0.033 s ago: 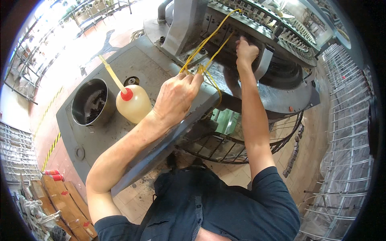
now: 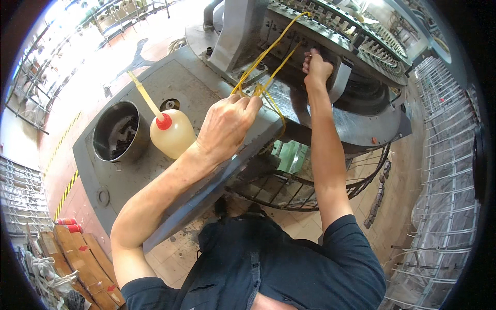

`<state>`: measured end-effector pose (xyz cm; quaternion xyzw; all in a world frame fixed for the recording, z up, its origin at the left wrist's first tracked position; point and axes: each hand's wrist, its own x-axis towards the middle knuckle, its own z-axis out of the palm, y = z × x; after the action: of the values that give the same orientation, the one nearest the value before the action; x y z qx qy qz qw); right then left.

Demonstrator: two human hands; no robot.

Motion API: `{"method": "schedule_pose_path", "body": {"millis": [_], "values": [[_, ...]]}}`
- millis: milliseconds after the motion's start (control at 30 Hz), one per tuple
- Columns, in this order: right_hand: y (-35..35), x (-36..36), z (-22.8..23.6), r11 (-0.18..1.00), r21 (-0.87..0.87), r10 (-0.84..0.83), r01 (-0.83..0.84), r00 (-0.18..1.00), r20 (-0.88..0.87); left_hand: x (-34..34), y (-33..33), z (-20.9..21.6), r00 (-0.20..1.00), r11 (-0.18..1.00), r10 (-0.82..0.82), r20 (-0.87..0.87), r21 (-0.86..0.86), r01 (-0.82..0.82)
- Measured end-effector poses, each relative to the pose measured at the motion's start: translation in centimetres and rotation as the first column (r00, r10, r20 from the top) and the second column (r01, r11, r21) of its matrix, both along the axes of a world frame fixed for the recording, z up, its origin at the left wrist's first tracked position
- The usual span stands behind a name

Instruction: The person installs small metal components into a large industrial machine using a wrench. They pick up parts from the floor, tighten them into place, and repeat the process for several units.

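My left hand [image 2: 230, 121] is closed on a bundle of yellow cords [image 2: 274, 76]. Two strands run up from it to the machine's rim, and a loose loop hangs over the bench edge. Under the rim of the large round machine [image 2: 330, 28], my right hand [image 2: 317, 67] has its fingers curled, close to the row of fittings on the machine's side. Whatever lies between those fingertips is too small to make out. A squeeze bottle [image 2: 173, 135] with a red collar and a long spout stands left of my left hand.
A metal pot [image 2: 135, 142] with dark small pieces inside stands on the grey bench [image 2: 160, 85], near a flat ring [image 2: 103, 196]. Below the machine is a black wire hoop frame [image 2: 289, 206]. Wire racks [image 2: 447, 191] line the right side; wooden boards [image 2: 77, 263] lie lower left.
My right hand has turned slightly, and its curled fingers show a little more. My left hand and the yellow cords stay in place.
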<state>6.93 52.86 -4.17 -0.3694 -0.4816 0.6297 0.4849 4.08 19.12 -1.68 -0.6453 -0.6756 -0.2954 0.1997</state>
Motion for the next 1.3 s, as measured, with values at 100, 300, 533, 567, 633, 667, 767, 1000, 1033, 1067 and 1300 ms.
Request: {"method": "schedule_pose_path", "body": {"millis": [100,300,533,567,633,667,767,1000,1033,1067,1300], "values": [[-0.2,0.9,-0.5,0.966,-0.002,0.251,-0.257,0.945,-0.211,-0.5,-0.4,0.1,0.993,0.998,-0.056,-0.108,0.002,0.057],[-1.4,2.0,-1.0,0.825,0.54,0.056,-0.167,0.975,0.215,-1.3,-0.5,0.2,0.982,0.992,-0.126,-0.143,-0.011,0.126],[-0.2,-0.1,0.0,0.995,0.094,-0.05,0.045,0.997,0.054,-0.9,-2.4,0.3,0.975,0.98,-0.182,-0.129,-0.099,0.17],[-0.1,0.3,-0.1,0.999,-0.03,0.024,-0.026,0.998,-0.053,-0.8,-3.2,0.3,0.979,0.979,-0.186,-0.084,-0.096,0.178],[-0.5,1.1,-0.6,0.981,-0.034,0.181,-0.192,0.961,-0.209,-0.5,-5.2,0.4,0.97,0.966,-0.239,0.047,-0.094,0.242],[-0.8,1.5,-0.8,0.967,-0.029,0.233,-0.252,0.929,-0.288,-0.3,-6.3,0.5,0.968,0.963,-0.239,0.076,-0.111,0.246],[-1.5,2.1,-1.3,0.93,0.302,0.231,-0.21,0.972,-0.037,0.3,-9.8,0.9,0.961,0.957,-0.201,0.19,-0.173,0.234],[-0.3,-0.2,-0.2,0.915,0.397,-0.168,0.076,0.965,0.203,2.2,-11.8,1.2,0.89,0.954,-0.103,0.445,-0.209,0.214],[-0.2,0.0,-0.3,0.982,0.187,-0.051,0.034,0.995,0.084,2.7,-11.9,1.4,0.867,0.951,-0.119,0.484,-0.196,0.239],[0.0,0.0,-0.3,0.999,-0.015,0.035,-0.036,0.997,-0.072,3.1,-12.1,1.8,0.827,0.932,-0.147,0.543,-0.204,0.3],[-1.3,1.1,-1.9,0.919,0.331,0.258,-0.213,0.961,-0.098,-0.2,-4.5,-1.1,0.951,0.981,0.191,0.242,-0.073,-0.178]]}}
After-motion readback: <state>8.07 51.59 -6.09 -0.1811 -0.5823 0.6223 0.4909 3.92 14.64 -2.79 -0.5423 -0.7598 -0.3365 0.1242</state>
